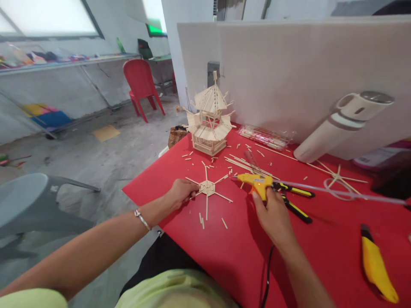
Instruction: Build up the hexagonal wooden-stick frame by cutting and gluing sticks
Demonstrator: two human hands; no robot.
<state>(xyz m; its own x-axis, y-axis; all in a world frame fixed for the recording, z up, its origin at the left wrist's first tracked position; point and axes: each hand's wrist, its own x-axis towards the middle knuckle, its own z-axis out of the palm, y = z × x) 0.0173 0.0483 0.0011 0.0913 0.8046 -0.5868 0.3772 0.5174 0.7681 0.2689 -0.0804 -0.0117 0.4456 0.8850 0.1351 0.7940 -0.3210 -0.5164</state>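
We have a flat, pale wooden-stick hexagonal wheel [207,188] lying on the smooth red tabletop [221,256], in front of a tiered pale stick pagoda [210,132]. Wheel shows tight concentric hexagon rings at centre, six thin straight spokes radiating out; it spreads about equally every way, one spoke pointing toward us, the opposite one toward the pagoda. Our left hand [181,192] pinches its left side between the fingers. Our right hand [274,211] has its fingers wrapped round the grip of a yellow plastic glue gun [257,181] with orange trigger. Gun's long axis runs crosswise, nozzle pointing left toward the wheel, near a spoke tip. A long, translucent rod [321,189] sticks out behind it to the right. Black-and-yellow-handled pliers [297,209] lie partly hidden behind the right hand. Short, straight wooden offcuts [224,223] scatter around; longer thin wooden sticks [239,163] lie beyond the gun.
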